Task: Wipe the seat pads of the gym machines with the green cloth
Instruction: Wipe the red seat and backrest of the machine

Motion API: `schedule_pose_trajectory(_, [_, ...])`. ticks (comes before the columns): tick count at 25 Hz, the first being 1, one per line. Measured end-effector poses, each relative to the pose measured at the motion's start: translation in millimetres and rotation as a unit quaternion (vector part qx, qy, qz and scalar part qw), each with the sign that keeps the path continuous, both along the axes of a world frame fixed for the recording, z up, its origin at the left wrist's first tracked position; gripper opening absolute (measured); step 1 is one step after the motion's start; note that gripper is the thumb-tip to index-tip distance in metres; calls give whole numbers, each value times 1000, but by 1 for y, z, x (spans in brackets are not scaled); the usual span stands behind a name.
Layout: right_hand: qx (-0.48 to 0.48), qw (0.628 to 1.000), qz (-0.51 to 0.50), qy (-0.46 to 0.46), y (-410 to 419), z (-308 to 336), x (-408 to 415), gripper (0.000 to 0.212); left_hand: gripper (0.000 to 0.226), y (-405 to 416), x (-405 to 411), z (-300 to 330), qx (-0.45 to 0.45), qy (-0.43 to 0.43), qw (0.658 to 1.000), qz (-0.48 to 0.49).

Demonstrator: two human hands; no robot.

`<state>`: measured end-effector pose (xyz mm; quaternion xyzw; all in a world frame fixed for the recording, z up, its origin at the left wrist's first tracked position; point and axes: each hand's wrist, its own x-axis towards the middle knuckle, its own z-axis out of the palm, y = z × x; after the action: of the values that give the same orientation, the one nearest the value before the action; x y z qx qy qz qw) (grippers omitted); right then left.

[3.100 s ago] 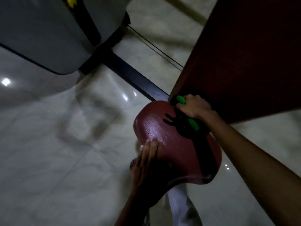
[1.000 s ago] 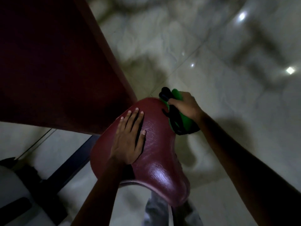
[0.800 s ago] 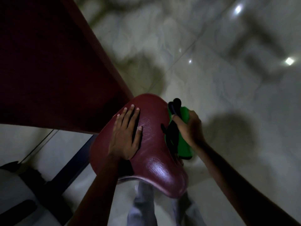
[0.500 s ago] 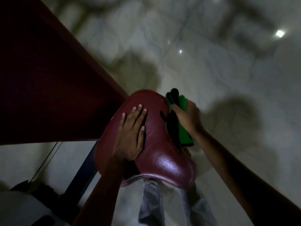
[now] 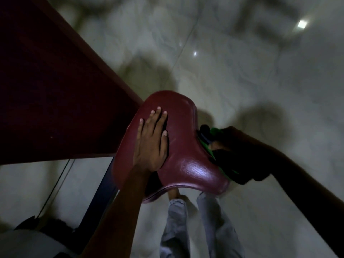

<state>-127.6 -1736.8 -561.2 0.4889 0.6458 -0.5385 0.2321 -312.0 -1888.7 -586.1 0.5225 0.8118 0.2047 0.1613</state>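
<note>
Seat pad (image 5: 186, 146): the maroon pad is sitting just in front of the person's legs, beside a larger dark red pad (image 5: 55, 90), above the pale tiled floor (image 5: 242, 71).
Left hand (image 5: 151, 144): it is lying flat on the pad's left half, fingers straight and close together, gripping nothing. It is probably steadying the pad against the sideways push of the wiping.
Right hand (image 5: 232, 146): it is working at the pad's right edge, in deep shadow. Its fingers are curling round the cloth (image 5: 214, 131) and pressing it against the pad's side.
Cloth: it is bunching inside the right hand's grip, touching the pad's right rim, with green showing above and below the fingers. A dark part is sticking out at the top; what it is cannot be told.
Step, as I judge it: the rim is being wiped; the glossy top is looking done.
</note>
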Motion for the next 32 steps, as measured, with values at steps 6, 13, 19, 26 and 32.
schedule_pose_trajectory(6, [162,973,-77,145,-7,21,-34,18,52,0,1,1,1,6,1000,-3])
schedule_pose_trajectory(13, [55,992,45,107,-4,41,6,8,53,0,1,2,1,7,1000,2])
schedule_pose_trajectory(19, [102,982,-28,157,-14,27,10,14,53,0,1,0,0,-6,1000,-1])
schedule_pose_trajectory(26, [146,975,-89,142,-24,33,0,7,54,0,1,-1,5,0,1000,-2])
schedule_pose_trajectory(32, [227,881,-370,188,-97,35,49,18,54,-2,0,-3,6,0,1000,0])
